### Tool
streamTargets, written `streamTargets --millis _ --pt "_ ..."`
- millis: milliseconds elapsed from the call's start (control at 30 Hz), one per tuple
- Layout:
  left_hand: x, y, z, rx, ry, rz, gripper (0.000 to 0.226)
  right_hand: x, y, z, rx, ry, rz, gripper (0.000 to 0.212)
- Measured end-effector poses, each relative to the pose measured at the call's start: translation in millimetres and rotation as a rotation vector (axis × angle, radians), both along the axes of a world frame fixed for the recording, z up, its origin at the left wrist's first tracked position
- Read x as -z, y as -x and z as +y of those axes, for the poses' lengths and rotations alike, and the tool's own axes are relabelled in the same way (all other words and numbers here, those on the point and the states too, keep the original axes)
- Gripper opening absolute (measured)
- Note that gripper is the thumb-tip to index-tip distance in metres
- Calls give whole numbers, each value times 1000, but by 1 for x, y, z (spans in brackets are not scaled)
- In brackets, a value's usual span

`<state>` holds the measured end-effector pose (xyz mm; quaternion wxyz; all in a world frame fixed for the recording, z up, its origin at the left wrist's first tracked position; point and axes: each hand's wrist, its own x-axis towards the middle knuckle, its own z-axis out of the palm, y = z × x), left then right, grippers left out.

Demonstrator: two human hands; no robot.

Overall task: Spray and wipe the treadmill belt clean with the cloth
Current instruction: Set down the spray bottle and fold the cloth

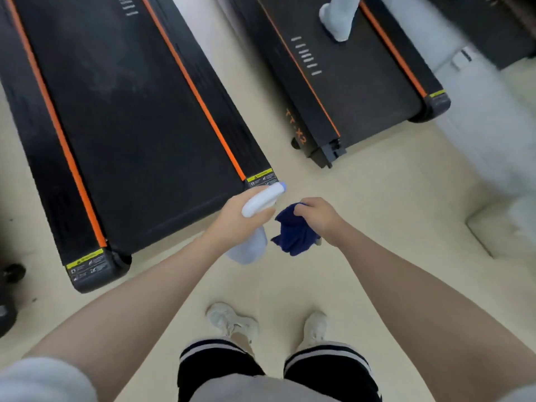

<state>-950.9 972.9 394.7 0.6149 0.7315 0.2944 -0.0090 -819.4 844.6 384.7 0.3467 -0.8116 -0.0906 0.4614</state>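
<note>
A black treadmill belt (130, 117) with orange side stripes runs from the upper left down to its rear end near my hands. My left hand (235, 219) grips a white spray bottle (261, 198), its nozzle pointing up and to the right, just off the belt's rear right corner. The bottle's pale body (249, 248) hangs below the hand. My right hand (317, 216) pinches a crumpled dark blue cloth (294, 233) that dangles over the floor, close beside the bottle.
A second treadmill (348, 82) stands to the right, with another person's socked foot (338, 18) on its belt. Beige floor (377, 198) lies between and behind the machines. My white shoes (232, 320) stand below. Dark weights (8, 285) sit at the left edge.
</note>
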Motion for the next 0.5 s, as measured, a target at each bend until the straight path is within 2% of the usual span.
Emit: streamTargets --millis 167,367,400,500 --pt "-26 -55 -58 157 -30 -56 30 -23 -33 -86 155 7 -33 13" --pt "-38 -130 -173 298 -20 -107 28 -36 -83 -221 305 -76 -51 42" --pt "-39 -141 -194 296 -3 -116 29 -36 -92 -242 307 -88 -53 42" --pt "-43 -179 -259 304 39 -136 33 -42 -122 -309 329 -97 -71 26"
